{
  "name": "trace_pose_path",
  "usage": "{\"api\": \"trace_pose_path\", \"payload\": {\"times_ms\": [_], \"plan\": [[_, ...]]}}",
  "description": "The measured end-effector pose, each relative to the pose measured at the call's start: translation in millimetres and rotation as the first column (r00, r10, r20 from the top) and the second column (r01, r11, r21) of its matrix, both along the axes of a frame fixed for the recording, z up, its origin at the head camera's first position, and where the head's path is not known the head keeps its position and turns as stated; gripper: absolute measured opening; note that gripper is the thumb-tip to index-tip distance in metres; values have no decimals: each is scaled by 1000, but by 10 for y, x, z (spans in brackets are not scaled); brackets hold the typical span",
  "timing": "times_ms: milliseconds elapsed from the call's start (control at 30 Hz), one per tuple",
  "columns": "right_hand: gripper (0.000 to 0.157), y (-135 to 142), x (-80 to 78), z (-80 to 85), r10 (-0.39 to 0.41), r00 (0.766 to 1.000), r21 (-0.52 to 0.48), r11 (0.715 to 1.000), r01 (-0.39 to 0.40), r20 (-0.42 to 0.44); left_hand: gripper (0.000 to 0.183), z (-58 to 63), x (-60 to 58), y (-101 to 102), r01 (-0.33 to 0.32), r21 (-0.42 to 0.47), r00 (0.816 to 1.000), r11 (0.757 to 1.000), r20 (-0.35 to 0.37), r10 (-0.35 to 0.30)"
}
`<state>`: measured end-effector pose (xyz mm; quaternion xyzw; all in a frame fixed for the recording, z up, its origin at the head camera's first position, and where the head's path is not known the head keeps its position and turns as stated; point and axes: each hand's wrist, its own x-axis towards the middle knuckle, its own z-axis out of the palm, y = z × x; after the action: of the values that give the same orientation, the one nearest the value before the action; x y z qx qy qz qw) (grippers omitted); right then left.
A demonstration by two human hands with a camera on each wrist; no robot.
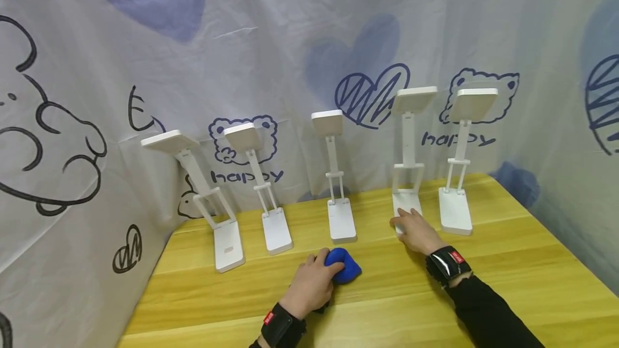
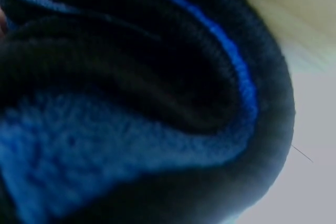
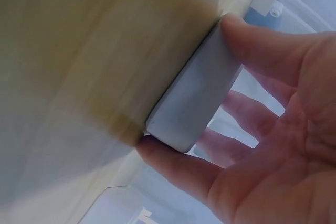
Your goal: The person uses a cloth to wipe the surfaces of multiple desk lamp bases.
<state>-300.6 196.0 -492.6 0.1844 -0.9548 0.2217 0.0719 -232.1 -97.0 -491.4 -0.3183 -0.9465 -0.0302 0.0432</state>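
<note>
In the head view my left hand (image 1: 311,282) grips a bunched blue cloth (image 1: 342,266) low over the table's middle. Its dark and blue folds (image 2: 105,145) fill most of the left wrist view, and the left fingers are largely hidden there. My right hand (image 1: 417,230) is at the base of a white desk lamp (image 1: 408,138), second from the right in the row. The right wrist view shows the thumb and a finger of that hand (image 3: 273,124) at opposite sides of the lamp base (image 3: 191,95), holding it flat on the table.
More white desk lamps stand along the table's back: one at the far left (image 1: 228,246), a second (image 1: 277,231), one in the middle (image 1: 341,222) and one at the far right (image 1: 454,211). The yellow wood-grain table (image 1: 387,310) meets a printed curtain (image 1: 280,69) behind them.
</note>
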Motion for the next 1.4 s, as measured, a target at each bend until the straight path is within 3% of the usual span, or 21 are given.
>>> {"api": "trace_pose_path", "payload": {"times_ms": [300,533,1033,1400], "plan": [[37,29,-10,-26,-1,1000,-50,999,0,-12,38,33,53,-156,3,43,1000,999,-10,-3],[38,-94,59,23,-51,999,-9,999,51,9,39,34,36,-314,-27,52,999,998,31,25],[34,-744,61,-21,116,993,-119,986,-116,-14,39,41,-17,-386,-20,84,998,996,66,14],[54,-1020,-14,-85,159,986,-75,984,-162,-50,38,65,-27,-445,-30,106,997,994,71,22]]}}
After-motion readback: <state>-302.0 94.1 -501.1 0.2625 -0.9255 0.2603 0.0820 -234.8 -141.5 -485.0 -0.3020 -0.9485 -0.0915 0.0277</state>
